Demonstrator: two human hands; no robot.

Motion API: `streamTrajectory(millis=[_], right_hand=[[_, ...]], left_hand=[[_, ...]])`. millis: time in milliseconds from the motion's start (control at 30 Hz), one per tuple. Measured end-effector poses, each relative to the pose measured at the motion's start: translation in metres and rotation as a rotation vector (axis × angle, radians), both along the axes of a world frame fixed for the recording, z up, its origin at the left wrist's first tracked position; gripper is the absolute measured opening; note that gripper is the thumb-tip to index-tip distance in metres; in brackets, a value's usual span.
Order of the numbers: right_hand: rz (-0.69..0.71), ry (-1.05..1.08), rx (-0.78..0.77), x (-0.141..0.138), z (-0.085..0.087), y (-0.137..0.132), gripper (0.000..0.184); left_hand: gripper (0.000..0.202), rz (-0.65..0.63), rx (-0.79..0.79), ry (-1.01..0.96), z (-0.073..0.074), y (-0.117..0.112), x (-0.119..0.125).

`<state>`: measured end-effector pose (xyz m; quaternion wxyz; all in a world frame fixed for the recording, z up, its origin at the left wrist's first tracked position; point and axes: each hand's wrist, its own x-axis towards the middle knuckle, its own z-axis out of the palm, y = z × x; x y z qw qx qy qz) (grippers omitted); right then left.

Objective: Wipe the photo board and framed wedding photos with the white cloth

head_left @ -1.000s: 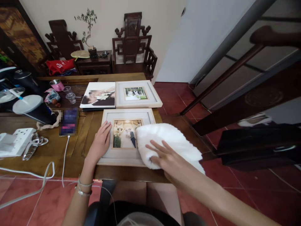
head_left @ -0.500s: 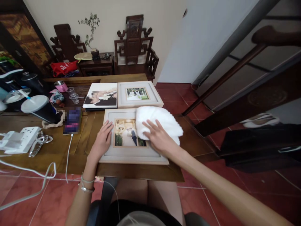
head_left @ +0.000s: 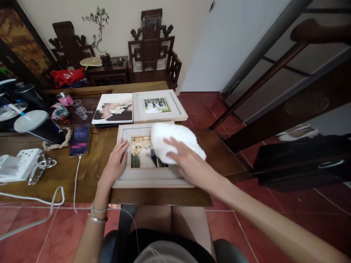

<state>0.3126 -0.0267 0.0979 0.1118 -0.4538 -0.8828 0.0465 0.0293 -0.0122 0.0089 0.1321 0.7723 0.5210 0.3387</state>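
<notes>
A picture frame (head_left: 153,181) with a pale wood border and a wedding photo inside lies flat on the table near its front edge. My left hand (head_left: 116,160) rests on the frame's left side, fingers stretched out flat and holding nothing. A fluffy white towel (head_left: 189,142), bunched up, covers the upper right part of the frame and hides part of the photo. My right hand (head_left: 185,159) presses on the towel and grips it from above, slightly blurred, its fingers spread over the cloth.
Behind lie a second picture frame (head_left: 179,115) and a photo album (head_left: 109,120). To the left are a phone (head_left: 79,140) on a white cable, a power strip (head_left: 29,162), a hair clip (head_left: 37,171) and a lidded black cup (head_left: 44,128). A wooden railing (head_left: 260,87) stands to the right.
My right hand and the towel have shifted slightly left across the frame, covering more of the photo. My left hand stays on the frame's left side. The whole view has shifted slightly.
</notes>
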Motion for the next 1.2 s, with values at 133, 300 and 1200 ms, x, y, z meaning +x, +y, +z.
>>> streamTrajectory(millis=[133,300,1200], right_hand=[[-0.044,-0.087,0.039,-0.012,-0.015,0.055,0.059],[-0.013,-0.180,0.080,-0.023,-0.029,0.044,0.040],[0.032,-0.115,0.065,-0.020,-0.036,0.077,0.056]], left_hand=[[0.041,0.012,-0.038,0.044,-0.001,0.000,0.001],[0.046,0.020,-0.085,0.090,0.004,-0.001,0.002],[0.043,-0.012,-0.079,0.109,0.004,0.000,0.001]])
